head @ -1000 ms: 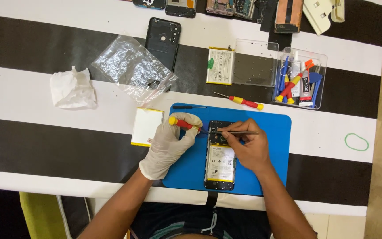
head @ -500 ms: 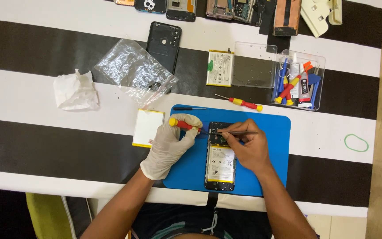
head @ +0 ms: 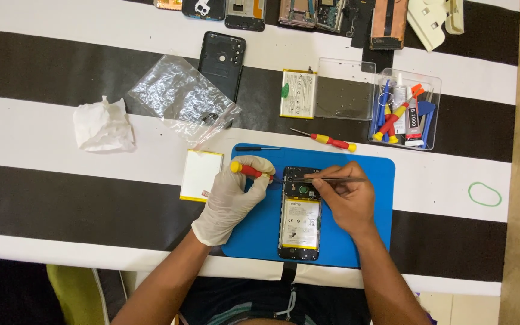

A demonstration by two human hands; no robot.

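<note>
An opened phone [head: 300, 224] with its yellow-edged battery showing lies on a blue work mat [head: 374, 198]. My left hand [head: 234, 198], in a white glove, holds a red and yellow screwdriver [head: 251, 170] whose tip points at the phone's top left corner. My bare right hand [head: 341, 197] grips metal tweezers [head: 326, 179] laid across the phone's top edge, tips pointing left.
A second screwdriver [head: 331, 141] and a thin black tool [head: 257, 148] lie at the mat's far edge. A white pad [head: 200, 174], crumpled tissue [head: 102, 125], plastic bag [head: 182, 96], black back cover [head: 222, 60], spare battery [head: 298, 93], clear tool tray [head: 403, 111], green band [head: 484, 194].
Both hands stay on the phone's top edge with only slight shifts. The view has drifted a little.
</note>
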